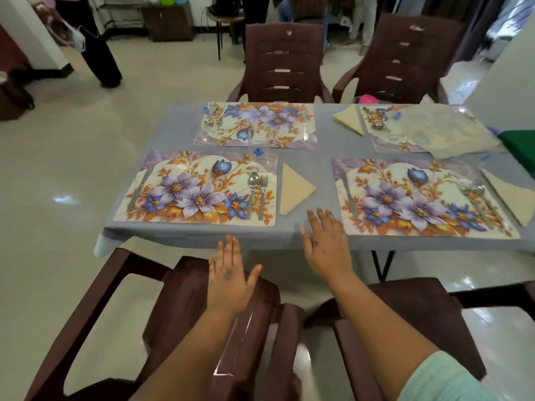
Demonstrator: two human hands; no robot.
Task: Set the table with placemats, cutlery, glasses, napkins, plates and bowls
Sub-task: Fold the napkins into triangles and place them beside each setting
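Floral placemats lie on the grey tablecloth (307, 157): near left (197, 189), near right (417, 198), far left (256, 124) and far right (428, 128). The near left mat carries a knife (140, 188), spoon (252, 192) and fork (263, 196), with a clear glass (259, 147) at its top edge. A folded cream napkin (295, 188) lies beside it. More napkins lie at the far middle (348, 120) and near right (512, 198). My left hand (231, 273) hovers flat before the table edge. My right hand (325, 238) reaches flat over the table's near edge. Both hold nothing.
Brown plastic chairs stand at the far side (285, 62) (405, 59) and near side (179, 314) (411, 322). A green object (521, 146) sits at the right table edge. A person in dark clothes (92, 39) stands back left; others stand behind the far chairs.
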